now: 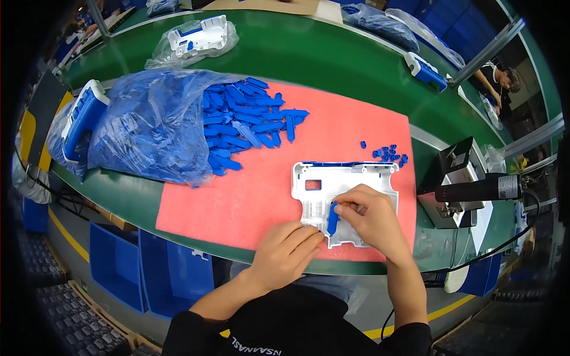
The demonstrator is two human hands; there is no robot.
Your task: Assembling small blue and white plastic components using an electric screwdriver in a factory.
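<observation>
A white plastic housing (343,176) with a blue strip along its far edge lies on a pink foam mat (237,207). My right hand (373,219) pinches a slim blue plastic piece (332,219) near its far end, over the middle of the housing. My left hand (287,252) rests at the housing's near left edge, fingers together and pressed against it; the fingertips partly cover that edge. Farther left, a heap of similar blue pieces (246,115) spills from a clear plastic bag (148,124) onto the mat.
Small blue parts (390,154) lie beyond the housing. At right stand a black-and-silver device (454,172) and a black cylindrical tool (475,191). A bagged white housing (199,38) and a blue-white unit (425,71) sit on the green belt. Blue bins (116,267) stand below. Another person (502,83) works far right.
</observation>
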